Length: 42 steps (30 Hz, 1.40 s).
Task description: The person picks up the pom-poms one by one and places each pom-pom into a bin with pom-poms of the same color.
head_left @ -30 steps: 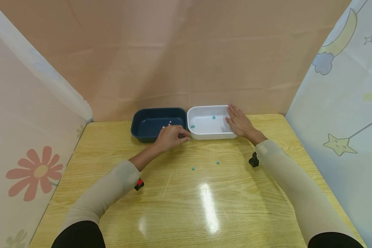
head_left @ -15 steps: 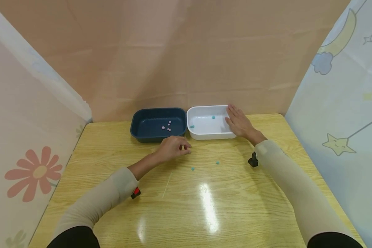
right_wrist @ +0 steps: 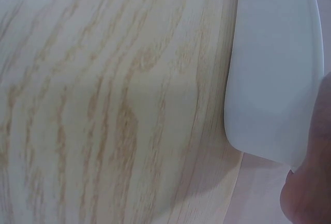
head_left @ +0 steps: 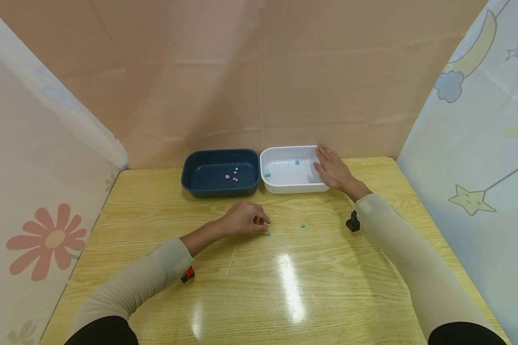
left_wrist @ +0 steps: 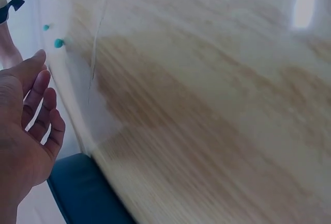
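My left hand (head_left: 244, 218) is low over the table in front of the dark blue tray, its fingers bent loosely with nothing between them. Just beyond its thumb lies a small teal ball (head_left: 268, 234); the left wrist view also shows this ball (left_wrist: 59, 43) apart from the fingertips. A second teal ball (head_left: 303, 225) lies farther right. My right hand (head_left: 332, 168) rests with straight fingers on the right end of the white tray (head_left: 295, 189). Inside that tray are 3 teal balls, one of them a ball (head_left: 297, 162) toward the back.
The dark blue tray (head_left: 194, 189) stands left of the white one, with several small pink balls (head_left: 227, 177) in it. Both trays sit at the back of the wooden table (head_left: 328, 287), against a brown backdrop (head_left: 259, 86). Patterned panels (head_left: 479, 158) flank the sides.
My left hand has moved from the front rim of the dark blue tray toward me, down to the nearer teal ball. The right hand has stayed on the white tray.
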Each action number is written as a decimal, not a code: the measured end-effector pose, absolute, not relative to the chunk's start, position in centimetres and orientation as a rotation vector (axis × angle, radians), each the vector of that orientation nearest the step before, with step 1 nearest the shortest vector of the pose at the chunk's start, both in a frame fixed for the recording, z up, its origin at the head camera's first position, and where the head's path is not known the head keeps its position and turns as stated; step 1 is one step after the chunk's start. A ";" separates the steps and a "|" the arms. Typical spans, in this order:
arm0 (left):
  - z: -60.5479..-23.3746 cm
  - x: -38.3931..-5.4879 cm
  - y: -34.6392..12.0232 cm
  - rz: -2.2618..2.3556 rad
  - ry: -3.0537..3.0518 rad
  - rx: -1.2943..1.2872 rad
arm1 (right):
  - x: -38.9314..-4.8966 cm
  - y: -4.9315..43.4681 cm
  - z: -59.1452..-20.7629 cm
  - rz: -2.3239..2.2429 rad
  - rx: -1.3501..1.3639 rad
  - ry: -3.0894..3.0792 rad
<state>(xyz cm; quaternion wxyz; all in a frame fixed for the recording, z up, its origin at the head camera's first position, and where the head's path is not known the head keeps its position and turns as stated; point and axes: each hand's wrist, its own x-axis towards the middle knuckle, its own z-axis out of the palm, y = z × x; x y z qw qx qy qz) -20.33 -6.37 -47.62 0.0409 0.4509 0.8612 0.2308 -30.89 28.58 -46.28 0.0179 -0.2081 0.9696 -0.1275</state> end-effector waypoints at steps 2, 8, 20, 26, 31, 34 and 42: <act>-47.8 -20.2 -6.3 0.709 2.620 1.388 | -30.9 28.6 -46.3 -0.398 -0.645 3.010; -48.3 -20.0 -6.1 0.735 2.560 1.372 | -30.8 28.6 -46.3 -0.407 -0.643 3.003; -48.5 -19.7 -5.9 0.698 2.521 1.319 | -30.7 28.5 -46.3 -0.404 -0.645 3.025; -48.6 -19.7 -5.8 0.692 2.528 1.315 | -30.7 28.6 -46.3 -0.399 -0.650 3.030; -48.8 -19.7 -5.7 0.705 2.536 1.310 | -30.8 28.6 -46.4 -0.389 -0.656 3.024; -48.9 -19.7 -5.7 0.710 2.539 1.305 | -30.8 28.6 -46.4 -0.378 -0.652 3.026; -48.6 -19.9 -5.8 0.707 2.535 1.309 | -30.9 28.6 -46.4 -0.402 -0.650 3.021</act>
